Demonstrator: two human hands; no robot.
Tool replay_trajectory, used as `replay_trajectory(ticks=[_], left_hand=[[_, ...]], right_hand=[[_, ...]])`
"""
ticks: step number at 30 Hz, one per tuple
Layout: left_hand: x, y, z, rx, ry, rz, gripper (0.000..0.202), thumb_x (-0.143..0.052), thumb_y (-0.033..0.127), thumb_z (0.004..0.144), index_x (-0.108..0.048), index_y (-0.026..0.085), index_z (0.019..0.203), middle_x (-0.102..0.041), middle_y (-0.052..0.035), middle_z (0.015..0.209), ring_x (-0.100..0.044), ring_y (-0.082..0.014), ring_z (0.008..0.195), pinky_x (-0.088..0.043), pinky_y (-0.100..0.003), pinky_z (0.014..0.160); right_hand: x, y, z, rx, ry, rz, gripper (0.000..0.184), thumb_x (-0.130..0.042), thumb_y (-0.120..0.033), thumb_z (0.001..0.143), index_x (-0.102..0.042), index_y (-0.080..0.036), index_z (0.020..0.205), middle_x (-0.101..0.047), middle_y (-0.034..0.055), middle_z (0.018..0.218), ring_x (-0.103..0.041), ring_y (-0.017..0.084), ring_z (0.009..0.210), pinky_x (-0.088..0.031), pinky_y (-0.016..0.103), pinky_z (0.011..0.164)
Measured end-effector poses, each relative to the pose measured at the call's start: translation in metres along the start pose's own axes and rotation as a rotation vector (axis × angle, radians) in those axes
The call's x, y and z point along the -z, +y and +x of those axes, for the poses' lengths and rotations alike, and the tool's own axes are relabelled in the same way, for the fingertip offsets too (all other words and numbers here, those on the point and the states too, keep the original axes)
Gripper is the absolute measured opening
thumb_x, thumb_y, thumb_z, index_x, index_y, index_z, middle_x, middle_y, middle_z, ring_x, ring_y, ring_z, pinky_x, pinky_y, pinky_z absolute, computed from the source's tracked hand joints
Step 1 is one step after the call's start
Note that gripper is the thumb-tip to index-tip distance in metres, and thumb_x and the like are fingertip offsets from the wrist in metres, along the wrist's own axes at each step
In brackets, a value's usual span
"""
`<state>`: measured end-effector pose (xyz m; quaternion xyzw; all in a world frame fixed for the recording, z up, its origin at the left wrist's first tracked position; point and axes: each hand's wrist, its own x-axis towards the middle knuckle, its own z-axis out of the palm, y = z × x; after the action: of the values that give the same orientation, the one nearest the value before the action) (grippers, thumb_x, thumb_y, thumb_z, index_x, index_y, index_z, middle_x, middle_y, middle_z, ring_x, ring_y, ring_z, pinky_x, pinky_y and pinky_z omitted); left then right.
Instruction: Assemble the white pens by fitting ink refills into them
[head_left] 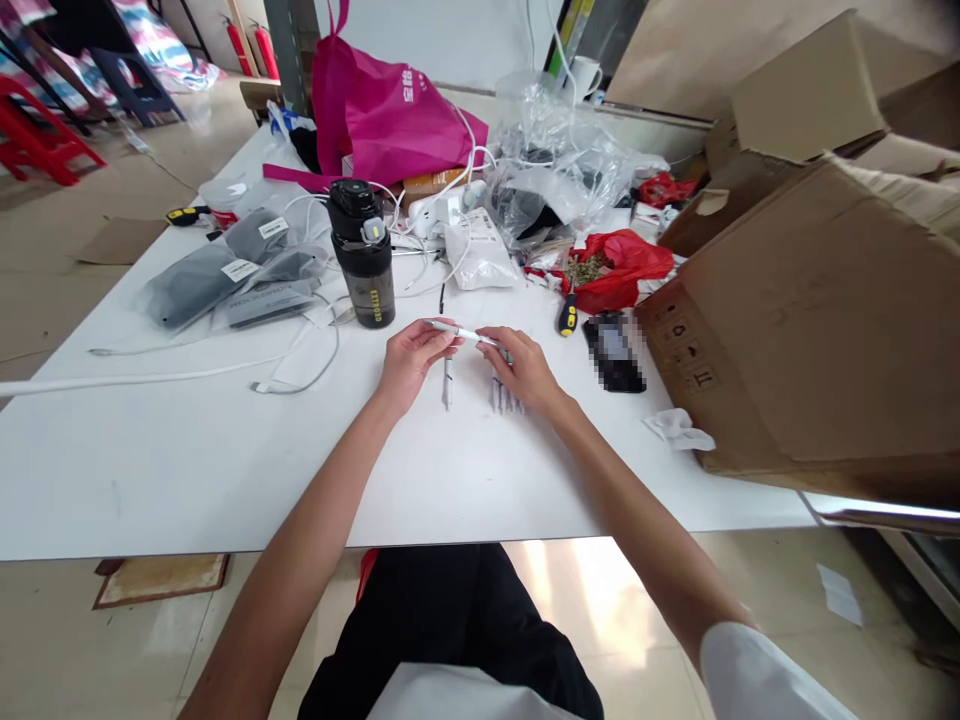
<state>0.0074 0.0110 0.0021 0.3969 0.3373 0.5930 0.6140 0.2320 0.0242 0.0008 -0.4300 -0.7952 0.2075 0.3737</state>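
Note:
Between my two hands a white pen [466, 333] lies nearly level, just above the white table. My left hand [409, 362] pinches its left end, and my right hand [523, 368] closes on the right end. Below my left fingertips, a single white pen [448, 384] rests on the tabletop, pointing towards me. Several similar pens [507, 398] lie side by side under my right hand, which partly covers them. A black shaker bottle [365, 262] stands upright beyond my left hand.
Bagged dark items [199, 285] and white cables lie left. A pink bag [397, 110], clear plastic [555, 150] and a white packet [480, 250] crowd the back. On the right are a red bag [630, 265], a screwdriver [568, 315], a blurred black device [611, 375] and a large cardboard box [810, 340].

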Motion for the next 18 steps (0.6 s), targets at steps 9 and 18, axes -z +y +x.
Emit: replay_trajectory(ticks=[9, 18], left_hand=[[-0.007, -0.011, -0.004, -0.072, 0.007, 0.291, 0.041, -0.092, 0.059, 0.087, -0.082, 0.021, 0.098, -0.085, -0.0092, 0.103, -0.08, -0.0235, 0.102, -0.061, -0.035, 0.087], [-0.014, -0.014, -0.011, -0.107, 0.05, 0.373, 0.041, -0.086, 0.063, 0.095, -0.082, 0.022, 0.092, -0.082, -0.0068, 0.093, -0.075, -0.0192, 0.09, -0.057, -0.031, 0.079]], right_hand=[[0.0, 0.0, 0.004, -0.448, 0.467, 1.116, 0.043, -0.098, -0.058, 0.083, -0.069, -0.027, 0.087, -0.065, -0.0056, 0.079, -0.062, 0.012, 0.07, -0.058, 0.025, 0.066], [0.037, 0.023, 0.003, -0.652, 0.367, 1.693, 0.056, -0.068, -0.053, 0.111, -0.036, -0.027, 0.075, -0.025, -0.0125, 0.055, -0.022, 0.01, 0.042, -0.023, 0.023, 0.036]])
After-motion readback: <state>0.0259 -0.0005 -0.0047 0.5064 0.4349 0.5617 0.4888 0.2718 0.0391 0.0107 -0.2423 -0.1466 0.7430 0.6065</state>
